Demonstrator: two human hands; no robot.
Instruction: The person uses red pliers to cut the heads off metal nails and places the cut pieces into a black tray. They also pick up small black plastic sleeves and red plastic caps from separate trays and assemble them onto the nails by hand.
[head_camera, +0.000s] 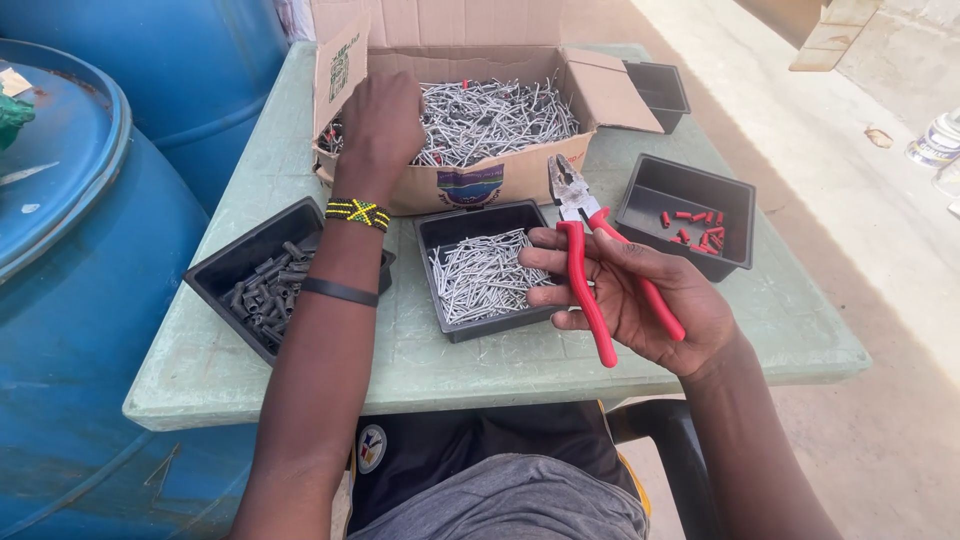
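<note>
Pliers (600, 262) gripped upright by right hand (640, 300); left hand (380, 125) outstretched, fingers buried among cardboard-box (480, 185) nails (490, 115).

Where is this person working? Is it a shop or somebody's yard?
Probably an outdoor yard or small workshop spot. A pale green table stands on bare sandy concrete ground, big blue drums sit beside it, and a cardboard box holds loose nails.
</note>
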